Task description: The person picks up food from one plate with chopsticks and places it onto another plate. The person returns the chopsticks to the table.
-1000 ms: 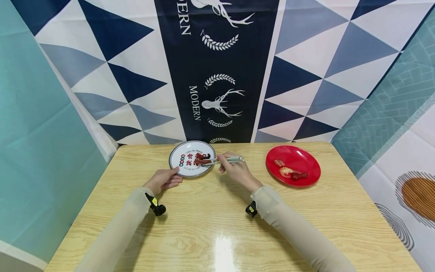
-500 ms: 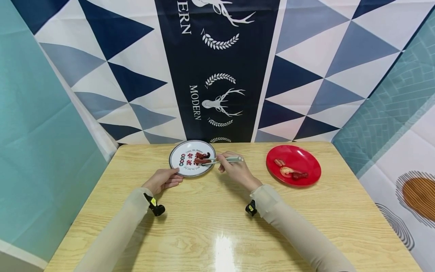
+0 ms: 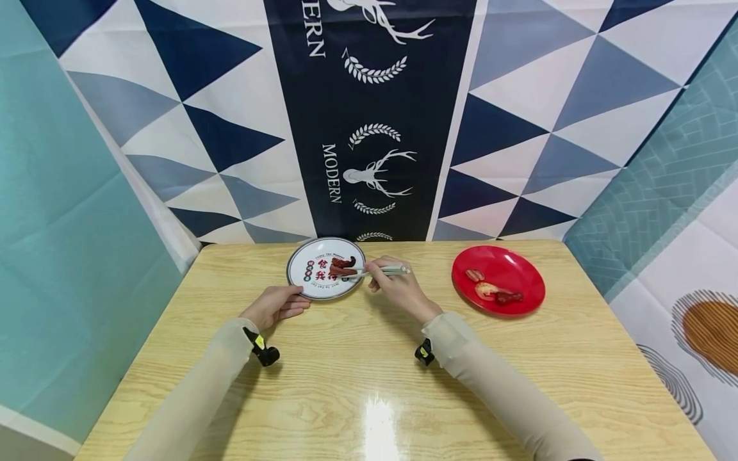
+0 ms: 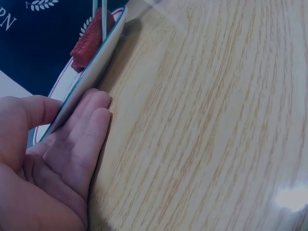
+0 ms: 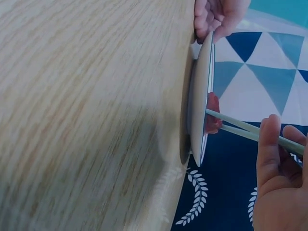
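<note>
On the white plate (image 3: 298, 264) with printed red characters lie reddish-brown pieces of food (image 3: 344, 262), one with a dark curved end. My left hand (image 3: 275, 305) pinches the plate's near-left rim, thumb above and fingers beneath, as the left wrist view shows. A pair of pale green chopsticks (image 3: 389, 271) is in my right hand (image 3: 400, 288), just right of the plate. Their tips reach a reddish-brown meat piece (image 4: 88, 45); in the right wrist view one stick (image 5: 240, 134) passes on each side of the piece. Whether they lift it I cannot tell.
A red plate (image 3: 524, 275) stands to the right on the wooden table (image 3: 323, 384), bearing a small pinkish-brown piece (image 3: 475, 275), a pale shrimp-like piece (image 3: 485, 291) and a dark red drumstick-shaped piece (image 3: 508, 298). Close behind the table hangs a patterned cloth (image 3: 380, 211).
My right hand and the chopsticks have shifted very slightly left. The left hand and both plates stay nearly where they were.
</note>
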Demonstrator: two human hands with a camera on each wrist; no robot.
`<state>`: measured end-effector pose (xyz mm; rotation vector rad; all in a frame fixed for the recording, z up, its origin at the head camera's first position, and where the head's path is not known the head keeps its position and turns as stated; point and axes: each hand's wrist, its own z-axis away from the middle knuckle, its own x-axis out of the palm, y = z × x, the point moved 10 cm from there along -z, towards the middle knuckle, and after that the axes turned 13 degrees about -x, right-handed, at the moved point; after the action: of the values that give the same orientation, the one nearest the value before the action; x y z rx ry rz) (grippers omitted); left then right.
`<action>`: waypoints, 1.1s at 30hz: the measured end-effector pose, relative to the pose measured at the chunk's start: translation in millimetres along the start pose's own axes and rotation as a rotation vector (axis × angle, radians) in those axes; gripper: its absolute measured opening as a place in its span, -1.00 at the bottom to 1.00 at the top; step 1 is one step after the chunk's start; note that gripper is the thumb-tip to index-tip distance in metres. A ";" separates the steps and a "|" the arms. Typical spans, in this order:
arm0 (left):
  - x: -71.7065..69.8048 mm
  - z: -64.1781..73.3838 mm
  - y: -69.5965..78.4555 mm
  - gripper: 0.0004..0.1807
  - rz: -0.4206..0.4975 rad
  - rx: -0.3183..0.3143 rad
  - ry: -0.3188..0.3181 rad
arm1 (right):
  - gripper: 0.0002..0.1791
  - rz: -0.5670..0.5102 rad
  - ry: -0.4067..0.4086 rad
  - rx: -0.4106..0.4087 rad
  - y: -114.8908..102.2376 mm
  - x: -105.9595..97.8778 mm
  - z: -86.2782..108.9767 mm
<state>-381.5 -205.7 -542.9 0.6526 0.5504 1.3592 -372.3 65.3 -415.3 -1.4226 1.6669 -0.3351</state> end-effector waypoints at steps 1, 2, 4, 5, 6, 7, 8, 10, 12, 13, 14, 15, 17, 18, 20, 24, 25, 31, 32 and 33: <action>0.3 0.0 0.4 -0.64 0.001 0.002 -0.003 | -0.69 0.004 0.001 0.000 -0.3 -0.6 0.0; 0.6 0.2 0.8 -0.64 0.000 0.003 -0.005 | -0.69 0.004 0.001 0.002 -0.6 -1.2 0.1; 0.3 0.2 1.8 -0.65 0.002 0.004 -0.005 | -0.70 0.007 0.000 0.010 -0.4 -2.4 0.4; 0.5 0.8 2.4 -0.64 0.001 0.006 -0.005 | -0.71 0.007 -0.001 0.013 0.0 -2.8 0.4; 0.4 1.3 2.8 -0.64 0.000 0.007 -0.002 | -0.71 0.005 -0.002 0.016 0.0 -3.3 0.3; 0.3 1.5 3.1 -0.64 0.000 0.006 0.000 | -0.72 0.006 -0.003 0.019 -0.1 -3.8 0.3; 0.5 1.8 3.3 -0.64 -0.002 0.007 0.001 | -0.73 0.002 -0.003 0.022 0.0 -4.3 0.4; 1.0 1.8 3.6 -0.64 -0.004 0.009 -0.002 | -0.73 -0.015 0.001 0.032 0.6 -5.5 1.0; 1.7 1.5 3.5 -0.64 -0.002 0.008 -0.008 | -0.74 -0.035 0.005 0.037 0.3 -7.1 1.9; 2.2 1.5 3.4 -0.65 -0.002 0.008 -0.012 | -0.74 -0.043 0.006 0.038 0.1 -7.9 2.4; 2.4 1.6 3.5 -0.65 -0.003 0.008 -0.014 | -0.74 -0.050 0.007 0.040 -0.6 -8.7 2.8; 2.7 1.8 3.6 -0.66 -0.003 0.008 -0.015 | -0.73 -0.053 0.007 0.040 -1.2 -9.4 3.0; 2.5 2.5 3.7 -0.66 -0.003 0.008 -0.014 | -0.73 -0.044 0.006 0.031 -3.0 -10.9 3.0; 2.6 2.9 3.9 -0.66 -0.004 0.009 -0.014 | -0.73 -0.038 0.006 0.027 -3.8 -11.4 2.9; 2.4 3.2 4.1 -0.66 -0.004 0.010 -0.012 | -0.74 -0.033 0.005 0.018 -5.5 -12.2 2.9; 1.9 2.3 3.3 -0.65 0.004 0.009 -0.013 | -0.75 -0.033 0.002 0.000 -8.5 -12.9 3.3; 1.5 1.8 2.8 -0.65 0.006 0.006 -0.013 | -0.75 -0.034 0.002 -0.003 -9.1 -12.9 3.4; 1.5 -0.4 0.1 -0.64 0.011 0.001 -0.019 | -0.75 -0.048 0.007 -0.004 -9.8 -13.7 5.0; 1.6 -0.5 -0.1 -0.64 0.011 0.002 -0.021 | -0.74 -0.048 0.007 -0.005 -10.0 -13.9 5.4; 1.6 -0.5 -0.2 -0.64 0.011 0.003 -0.021 | -0.74 -0.050 0.006 -0.008 -9.8 -14.0 5.9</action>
<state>-381.5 -204.1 -543.4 0.6726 0.5333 1.3608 -362.3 76.7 -405.6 -1.4728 1.6410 -0.3619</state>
